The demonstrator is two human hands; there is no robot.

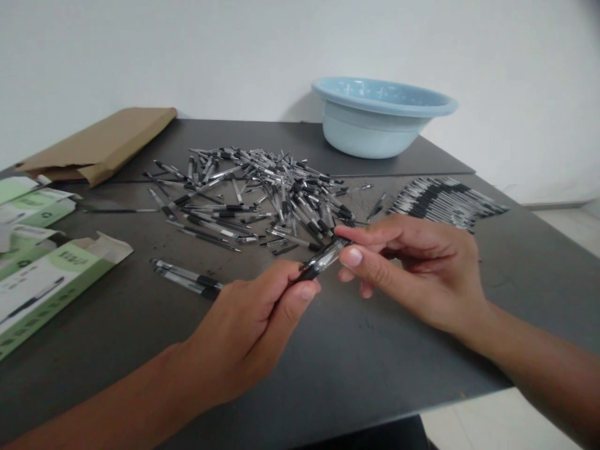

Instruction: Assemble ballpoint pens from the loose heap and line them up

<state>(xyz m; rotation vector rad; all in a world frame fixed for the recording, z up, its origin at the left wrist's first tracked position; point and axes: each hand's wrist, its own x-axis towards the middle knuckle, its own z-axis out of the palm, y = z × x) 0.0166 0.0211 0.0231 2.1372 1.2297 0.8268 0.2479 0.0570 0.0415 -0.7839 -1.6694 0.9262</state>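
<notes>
My left hand [253, 319] pinches the lower left end of a clear and black pen [323, 258] between thumb and fingers. The pen slants up to the right, and my right hand [412, 269] grips its upper end with thumb and forefinger. Several pens may be bundled there; the count is unclear. Just beyond my left hand, a few pens [185, 277] lie on the dark table, partly covered by it. Behind both hands spreads a loose heap of pens and pen parts [281, 187]. Past my right hand is an aligned row of pens [440, 201].
A light blue basin [375, 128] stands at the back of the dark table [356, 375]. A brown paper package [103, 140] lies at the back left. Green and white pen boxes [51, 281] lie along the left edge. A pale wall rises behind.
</notes>
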